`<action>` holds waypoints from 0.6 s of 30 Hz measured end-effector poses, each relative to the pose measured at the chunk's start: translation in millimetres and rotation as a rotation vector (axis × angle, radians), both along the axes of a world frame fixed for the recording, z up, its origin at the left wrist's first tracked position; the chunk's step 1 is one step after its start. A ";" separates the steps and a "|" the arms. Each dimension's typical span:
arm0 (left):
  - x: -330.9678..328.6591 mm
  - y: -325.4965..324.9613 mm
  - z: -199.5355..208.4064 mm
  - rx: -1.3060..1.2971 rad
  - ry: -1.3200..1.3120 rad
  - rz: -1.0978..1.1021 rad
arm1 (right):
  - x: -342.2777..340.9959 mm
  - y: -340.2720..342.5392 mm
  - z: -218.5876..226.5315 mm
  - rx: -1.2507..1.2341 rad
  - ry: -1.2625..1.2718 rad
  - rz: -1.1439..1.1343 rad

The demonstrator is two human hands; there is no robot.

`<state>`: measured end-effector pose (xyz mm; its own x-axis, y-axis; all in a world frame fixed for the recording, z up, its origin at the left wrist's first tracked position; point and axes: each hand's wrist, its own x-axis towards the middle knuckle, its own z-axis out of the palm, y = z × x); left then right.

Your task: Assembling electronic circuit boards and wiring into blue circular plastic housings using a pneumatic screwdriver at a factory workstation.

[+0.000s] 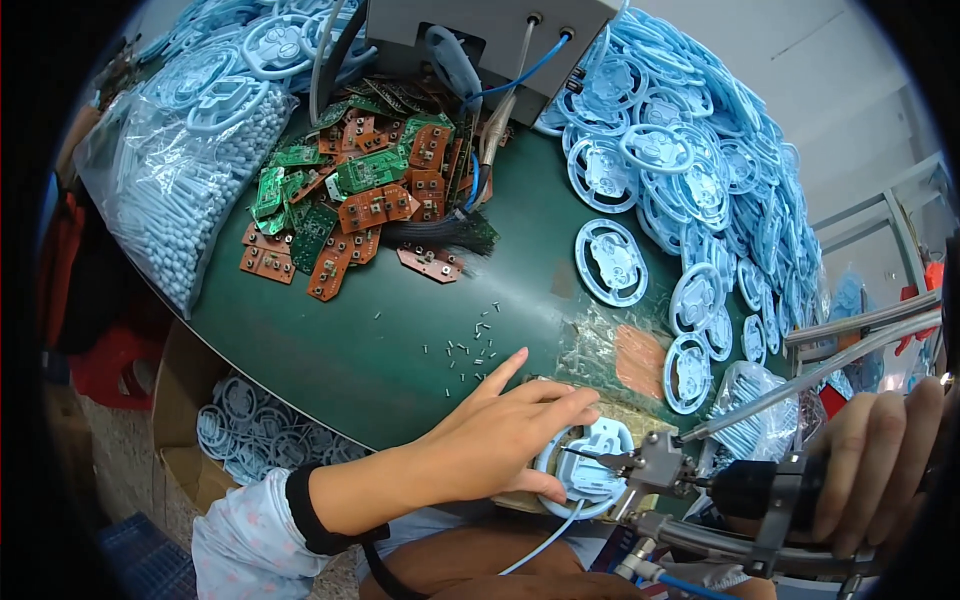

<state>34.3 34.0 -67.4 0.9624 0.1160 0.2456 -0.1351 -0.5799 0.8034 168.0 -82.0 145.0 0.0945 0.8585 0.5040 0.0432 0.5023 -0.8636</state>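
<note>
Beneath my left hand (pixel 490 440) lies a light blue toy steering wheel (pixel 602 440) on a small work block near the table's front edge. My thumb and a finger grip its rim, while the index finger stretches out over the table. A blue cord (pixel 545 540) runs from the wheel toward me. At the right, my right hand (pixel 875 465) wraps round a black power screwdriver (pixel 745 488). Its metal head (pixel 660 460) is over the wheel's right side; whether the tip touches cannot be made out. Loose small screws (pixel 480 350) lie beyond my left hand.
Blue wheel parts (pixel 690 180) are heaped along the right. Brown and green circuit boards (pixel 375 207) form a pile beside a bag of blue sticks (pixel 190 200). A grey machine (pixel 480 40) stands at the back. Metal rods (pixel 830 365) cross at right; a cardboard box (pixel 180 430) sits lower left.
</note>
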 end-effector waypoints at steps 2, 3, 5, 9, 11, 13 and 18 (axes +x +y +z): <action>0.3 0.2 -0.9 -0.009 0.007 -0.004 | -20.4 7.4 -5.0 -0.040 0.054 -0.258; 2.0 -0.3 0.3 -0.014 -0.006 -0.006 | -22.1 12.8 -14.0 0.067 0.130 -0.256; 2.6 -0.5 2.5 -0.027 -0.009 -0.011 | -13.9 16.0 -22.3 0.046 0.106 -0.243; 2.2 0.4 7.4 -0.031 0.010 -0.007 | 4.2 18.3 -29.3 0.002 -0.002 -0.179; 2.5 -0.2 9.8 -0.014 0.010 -0.004 | 12.1 17.7 -26.2 0.000 -0.069 -0.145; 3.5 -1.8 10.8 -0.022 0.042 -0.002 | 17.4 16.3 -21.4 0.006 -0.137 -0.105; -19.1 -14.0 10.4 0.086 -0.109 0.142 | 23.3 10.7 -8.7 0.194 0.167 -0.133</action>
